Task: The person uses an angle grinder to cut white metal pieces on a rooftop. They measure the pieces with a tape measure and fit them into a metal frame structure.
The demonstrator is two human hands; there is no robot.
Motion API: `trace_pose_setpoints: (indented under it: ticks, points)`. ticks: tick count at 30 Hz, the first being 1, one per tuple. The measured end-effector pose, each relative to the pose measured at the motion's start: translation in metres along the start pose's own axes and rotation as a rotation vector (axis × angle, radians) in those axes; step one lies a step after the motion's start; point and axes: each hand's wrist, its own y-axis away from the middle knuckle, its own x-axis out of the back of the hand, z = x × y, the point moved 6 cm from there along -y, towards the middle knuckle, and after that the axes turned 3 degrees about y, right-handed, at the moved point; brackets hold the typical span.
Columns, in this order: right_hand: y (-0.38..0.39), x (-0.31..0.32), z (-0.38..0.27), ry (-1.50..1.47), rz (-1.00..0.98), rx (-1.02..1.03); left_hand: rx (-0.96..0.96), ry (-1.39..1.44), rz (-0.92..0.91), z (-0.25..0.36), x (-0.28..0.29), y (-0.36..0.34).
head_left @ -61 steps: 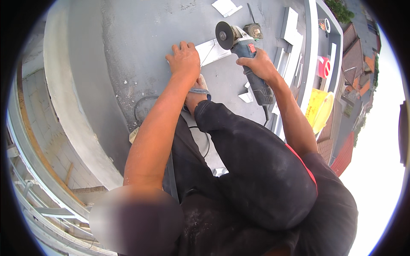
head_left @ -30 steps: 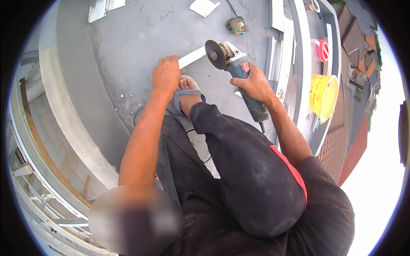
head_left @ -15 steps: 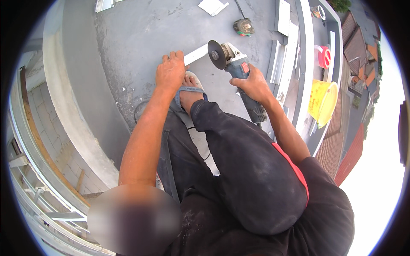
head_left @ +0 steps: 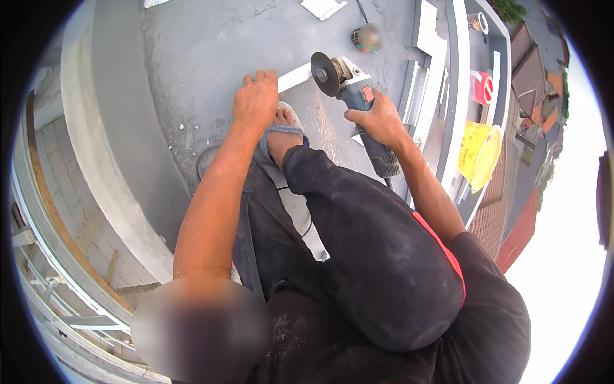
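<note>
Angle grinder (head_left: 364, 96) clamped in right hand (head_left: 378, 118), disc (head_left: 323, 74) at white strip (head_left: 295, 78), sparks (head_left: 326, 125) below; left hand (head_left: 256, 100) closed on strip. Scuffed grey floor (head_left: 204, 57); yellow bucket (head_left: 474, 153), tiled rooftops (head_left: 491, 221) rightward.

The left forearm (head_left: 214, 192) stretches forward, its left hand (head_left: 256, 101) turned back-up with fingers bent. The right forearm (head_left: 430, 182) angles inward, the right hand (head_left: 380, 119) curled, thumb pointing left.
</note>
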Motion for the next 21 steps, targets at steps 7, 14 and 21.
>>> trace_pose_setpoints:
  ticks: [7, 14, 21]
  points:
    - [-0.003, 0.002, -0.008, 0.011, -0.013, 0.009, -0.036, -0.010, 0.049, 0.000, 0.002, 0.001]
    - [-0.003, 0.002, -0.004, 0.035, -0.013, 0.015, -0.007, -0.011, 0.012, 0.000, 0.003, -0.002]
    - [-0.006, 0.001, -0.005, 0.047, -0.003, 0.018, -0.002, -0.011, -0.002, 0.000, 0.003, -0.002]
